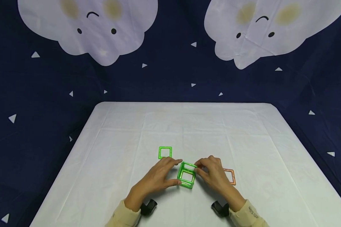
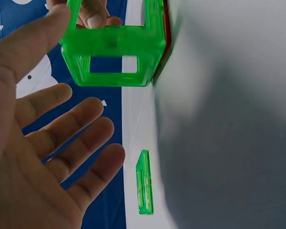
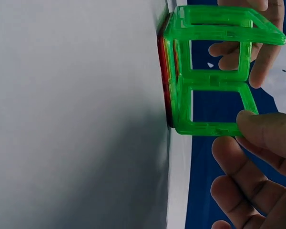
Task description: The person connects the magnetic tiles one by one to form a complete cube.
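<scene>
A boxy shape of green square magnetic tiles [image 3: 214, 78] stands on the table, with a red tile [image 3: 165, 81] under its base. My right hand [image 1: 214, 173] pinches the edge of one upright green tile between thumb and index finger; its other fingers are bent below. On the opposite side is my left hand [image 1: 156, 178], its thumb touching the edge of the box. The other left fingers reach out straight and spread, clear of the box in the left wrist view. The head view shows the box between both hands, seen from above.
A loose green square tile [image 1: 159, 152] lies just beyond the left hand. An orange square tile [image 1: 234, 177] lies right of the right hand, partly hidden by it. White cloth covers the table [image 1: 125, 142]; a dark blue curtain [image 1: 170, 78] with clouds hangs behind.
</scene>
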`<state>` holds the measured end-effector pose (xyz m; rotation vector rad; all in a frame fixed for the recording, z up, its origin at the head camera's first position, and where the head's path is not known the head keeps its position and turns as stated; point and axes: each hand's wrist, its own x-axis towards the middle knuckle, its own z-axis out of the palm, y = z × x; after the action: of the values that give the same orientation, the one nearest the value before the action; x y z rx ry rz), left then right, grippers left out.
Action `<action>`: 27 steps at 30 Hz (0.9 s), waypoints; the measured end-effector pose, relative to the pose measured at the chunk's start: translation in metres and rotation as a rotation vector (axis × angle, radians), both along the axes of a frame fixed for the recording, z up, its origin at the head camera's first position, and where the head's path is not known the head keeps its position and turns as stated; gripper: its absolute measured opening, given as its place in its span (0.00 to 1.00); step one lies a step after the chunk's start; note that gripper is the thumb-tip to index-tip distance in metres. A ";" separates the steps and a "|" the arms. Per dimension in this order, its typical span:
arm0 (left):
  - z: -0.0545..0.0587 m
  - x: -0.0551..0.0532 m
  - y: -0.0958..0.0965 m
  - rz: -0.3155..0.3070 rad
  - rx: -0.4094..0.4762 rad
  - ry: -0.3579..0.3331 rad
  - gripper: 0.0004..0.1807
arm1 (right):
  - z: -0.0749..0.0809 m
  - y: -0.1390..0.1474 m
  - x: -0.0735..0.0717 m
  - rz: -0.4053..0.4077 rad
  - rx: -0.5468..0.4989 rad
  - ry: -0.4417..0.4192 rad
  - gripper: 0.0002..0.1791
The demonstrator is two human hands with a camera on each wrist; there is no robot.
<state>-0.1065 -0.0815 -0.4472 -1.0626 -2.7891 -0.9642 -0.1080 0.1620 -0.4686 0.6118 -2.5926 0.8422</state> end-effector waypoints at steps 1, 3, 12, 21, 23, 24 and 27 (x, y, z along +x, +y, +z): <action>0.000 -0.001 0.000 -0.010 -0.003 0.007 0.39 | 0.000 0.000 -0.001 0.009 0.000 -0.002 0.09; 0.000 -0.003 0.001 -0.028 -0.013 0.025 0.41 | 0.001 0.001 -0.002 0.023 0.004 -0.004 0.09; -0.001 -0.007 0.002 -0.084 -0.023 0.075 0.43 | 0.003 0.001 -0.007 0.062 0.023 0.004 0.08; -0.005 -0.007 0.005 -0.064 -0.014 0.079 0.42 | 0.002 0.001 -0.012 0.084 0.013 0.014 0.09; -0.006 -0.006 0.006 -0.053 -0.015 0.084 0.42 | 0.001 0.002 -0.012 0.089 0.011 0.016 0.10; -0.006 -0.006 0.007 -0.046 -0.017 0.087 0.42 | 0.001 0.002 -0.012 0.092 0.010 0.012 0.10; -0.007 -0.005 0.008 -0.025 -0.022 0.089 0.42 | 0.001 0.003 -0.013 0.096 0.017 -0.005 0.10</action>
<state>-0.1116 -0.0737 -0.4539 -1.1168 -2.7279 -0.8676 -0.1210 0.1645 -0.4674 0.7447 -2.5952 0.8524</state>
